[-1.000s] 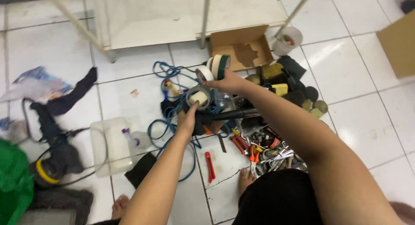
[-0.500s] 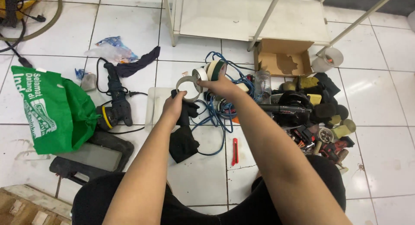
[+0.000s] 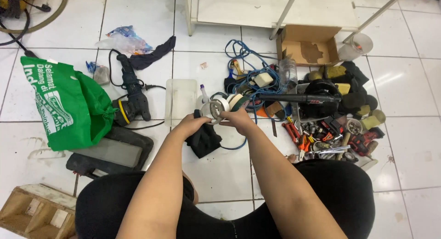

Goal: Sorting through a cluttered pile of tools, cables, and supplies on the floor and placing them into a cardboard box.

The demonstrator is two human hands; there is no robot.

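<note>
The yellow hose [image 3: 34, 16] runs off the far-left edge; the small tools [image 3: 321, 138] at right are too jumbled to identify.

Hands [image 3: 216, 122] grip tape rolls [image 3: 223, 106], maybe three.

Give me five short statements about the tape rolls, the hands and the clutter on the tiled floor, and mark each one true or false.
1. Both hands hold rolls of tape. True: the left hand and the right hand meet at them.
2. The green bag lies to the person's right. False: it lies to the left.
3. The cardboard box is shut. False: it stands open.
4. A power tool with a yellow ring lies beside the green bag. True.
5. The blue cable hangs from the shelf. False: it lies tangled on the floor.
</note>
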